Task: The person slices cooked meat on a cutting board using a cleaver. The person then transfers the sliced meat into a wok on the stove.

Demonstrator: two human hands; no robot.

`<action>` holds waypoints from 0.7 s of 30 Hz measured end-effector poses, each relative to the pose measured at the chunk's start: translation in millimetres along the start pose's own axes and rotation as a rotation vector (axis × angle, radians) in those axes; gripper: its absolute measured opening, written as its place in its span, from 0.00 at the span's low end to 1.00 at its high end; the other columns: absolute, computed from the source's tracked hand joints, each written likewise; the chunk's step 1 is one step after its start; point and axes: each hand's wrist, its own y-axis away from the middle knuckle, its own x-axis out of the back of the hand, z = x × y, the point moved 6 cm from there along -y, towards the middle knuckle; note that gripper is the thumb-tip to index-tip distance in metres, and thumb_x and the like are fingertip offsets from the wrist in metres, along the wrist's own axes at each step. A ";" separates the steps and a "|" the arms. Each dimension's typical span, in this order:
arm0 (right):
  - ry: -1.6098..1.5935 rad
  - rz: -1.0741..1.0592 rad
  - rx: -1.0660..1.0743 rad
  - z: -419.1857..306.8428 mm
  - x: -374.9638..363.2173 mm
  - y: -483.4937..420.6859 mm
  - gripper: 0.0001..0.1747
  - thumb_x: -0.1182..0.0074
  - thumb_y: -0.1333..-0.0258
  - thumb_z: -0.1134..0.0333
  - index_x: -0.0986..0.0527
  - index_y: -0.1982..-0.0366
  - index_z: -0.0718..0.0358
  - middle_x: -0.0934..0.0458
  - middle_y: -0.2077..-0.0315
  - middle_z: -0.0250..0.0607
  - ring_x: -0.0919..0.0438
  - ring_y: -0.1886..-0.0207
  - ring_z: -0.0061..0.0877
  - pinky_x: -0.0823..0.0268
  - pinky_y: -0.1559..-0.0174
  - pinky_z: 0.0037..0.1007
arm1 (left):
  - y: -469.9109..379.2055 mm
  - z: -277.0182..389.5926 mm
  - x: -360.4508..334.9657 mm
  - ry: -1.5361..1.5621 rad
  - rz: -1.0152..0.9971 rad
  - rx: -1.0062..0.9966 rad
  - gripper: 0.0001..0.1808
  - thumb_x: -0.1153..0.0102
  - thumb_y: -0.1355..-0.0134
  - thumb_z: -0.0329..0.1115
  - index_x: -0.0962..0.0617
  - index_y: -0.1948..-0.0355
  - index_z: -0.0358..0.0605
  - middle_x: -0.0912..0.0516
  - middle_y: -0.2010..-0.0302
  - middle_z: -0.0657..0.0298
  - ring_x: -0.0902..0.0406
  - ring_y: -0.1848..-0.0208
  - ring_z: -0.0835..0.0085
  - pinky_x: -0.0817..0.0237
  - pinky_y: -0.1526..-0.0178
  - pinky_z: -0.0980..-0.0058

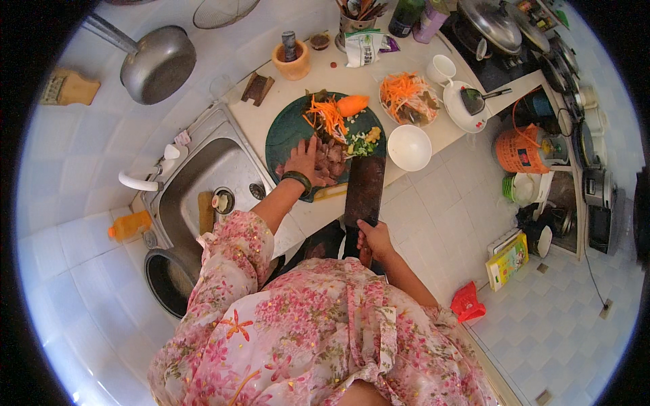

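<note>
My left hand (303, 165) rests on pieces of raw meat (330, 158) with its fingers spread, and a dark bangle circles the wrist. The meat lies on a round green cutting board (280, 127). In my right hand (375, 240) is the handle of a broad, dark-bladed cleaver (364, 190). Its blade points away from me, with the far end over the board's right side. Behind the meat are carrot shreds (325, 114) and a carrot piece (352, 105). Chopped scallion (361, 145) and a ginger-like piece (373, 134) lie to the right.
Left of the board is a steel sink (203, 152) with a white faucet (139, 181). A white bowl (409, 148) and a plate of shredded vegetables (406, 96) stand at right. A mortar with pestle (291, 58) sits behind. A lidded wok (490, 25) is on the stove.
</note>
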 end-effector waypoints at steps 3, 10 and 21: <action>-0.073 -0.036 -0.024 2.7 -22.1 -12.1 0.18 0.44 0.43 0.64 0.30 0.83 0.65 0.30 0.89 0.37 0.30 0.88 0.26 0.35 0.84 0.31 | -5.8 -2.6 -2.3 0.045 0.008 -0.013 0.72 0.20 0.69 0.46 0.57 0.29 0.56 0.47 0.33 0.47 0.46 0.32 0.47 0.45 0.35 0.53; -0.198 -0.126 -0.037 18.8 -42.3 -22.2 0.13 0.43 0.42 0.65 0.29 0.77 0.64 0.29 0.85 0.36 0.28 0.84 0.27 0.30 0.78 0.32 | -13.8 -11.9 -4.3 0.060 0.056 -0.082 0.69 0.20 0.68 0.42 0.54 0.29 0.57 0.43 0.36 0.45 0.43 0.36 0.42 0.43 0.37 0.53; -0.249 -0.302 -0.144 23.8 -114.8 -50.0 0.15 0.42 0.43 0.61 0.27 0.73 0.67 0.24 0.78 0.42 0.21 0.76 0.33 0.27 0.71 0.35 | -29.1 -29.3 -7.1 0.177 0.060 -0.191 0.60 0.23 0.74 0.35 0.39 0.33 0.57 0.38 0.40 0.50 0.37 0.41 0.46 0.38 0.40 0.59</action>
